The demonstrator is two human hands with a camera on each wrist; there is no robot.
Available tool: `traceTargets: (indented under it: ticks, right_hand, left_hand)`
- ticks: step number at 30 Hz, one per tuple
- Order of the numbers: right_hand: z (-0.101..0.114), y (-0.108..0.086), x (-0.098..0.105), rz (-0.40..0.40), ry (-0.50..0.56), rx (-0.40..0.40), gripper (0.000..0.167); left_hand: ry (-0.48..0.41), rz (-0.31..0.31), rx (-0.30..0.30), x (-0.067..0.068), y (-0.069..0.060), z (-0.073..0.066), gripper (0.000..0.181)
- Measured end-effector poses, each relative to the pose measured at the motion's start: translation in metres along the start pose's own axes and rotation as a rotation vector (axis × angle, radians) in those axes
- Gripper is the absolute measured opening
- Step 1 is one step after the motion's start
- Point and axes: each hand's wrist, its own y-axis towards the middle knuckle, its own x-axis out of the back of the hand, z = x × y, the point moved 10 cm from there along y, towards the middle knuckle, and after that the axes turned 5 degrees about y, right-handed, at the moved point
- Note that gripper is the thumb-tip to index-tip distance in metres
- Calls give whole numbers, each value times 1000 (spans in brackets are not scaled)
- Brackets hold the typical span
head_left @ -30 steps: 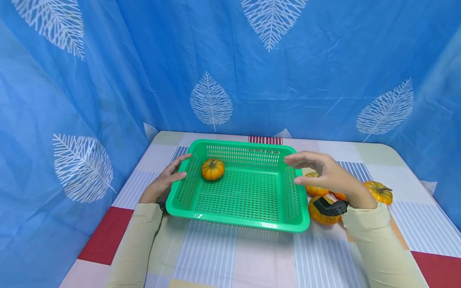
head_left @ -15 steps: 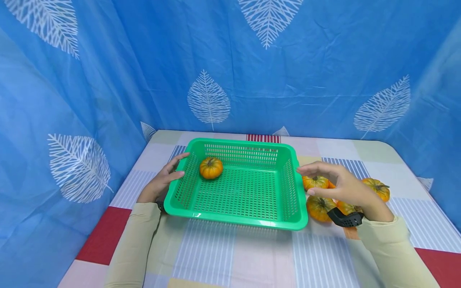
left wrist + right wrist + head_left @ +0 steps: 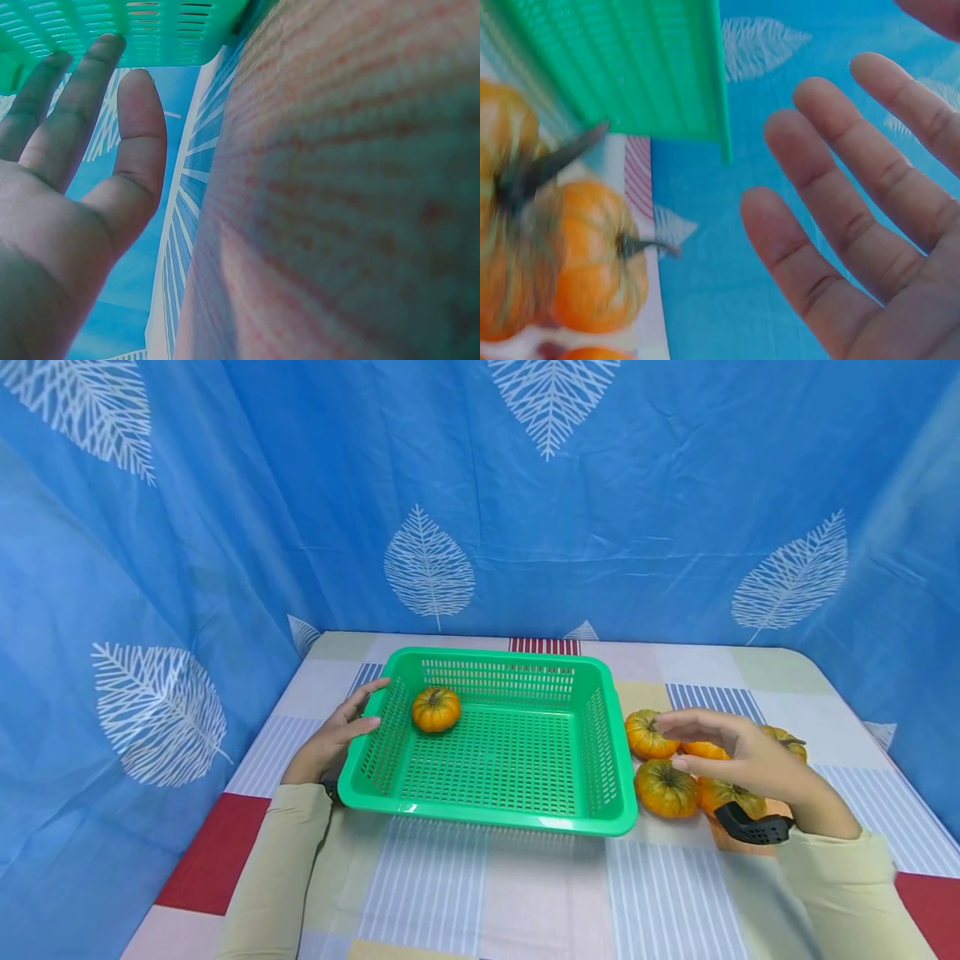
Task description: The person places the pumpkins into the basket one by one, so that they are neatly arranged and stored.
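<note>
A green plastic basket stands on the table with one small orange pumpkin at its left inside. At the basket's left side is my left hand, thumb and fingers spread; in the left wrist view its fingertips reach the slotted wall. My right hand hovers over several small pumpkins to the right of the basket, holding nothing. Its fingers are extended in the right wrist view, beside a pumpkin with a dark stem. The hand partly hides the pumpkins behind it.
A patchwork-patterned cloth covers the table. Blue curtains with white leaf prints hang behind and at both sides. A black wrist strap sits on the right wrist.
My right hand has moved right, away from the basket's right rim to above the loose pumpkins, uncovering those nearest the basket. The left hand has stayed at the basket's left side.
</note>
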Motion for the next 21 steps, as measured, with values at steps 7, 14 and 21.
traceTargets:
  ticks: [7,14,21]
  right_hand:
    - [-19,-20,16,-35,-44,-49,50]
    - [-32,-36,29,-53,-52,-77,50]
    - [-44,-52,36,-90,-59,-94,47]
  left_hand:
    - [-7,9,-27,1,-1,-1,67]
    - [18,7,-39,3,0,-1,64]
    - [51,0,-33,2,1,-3,69]
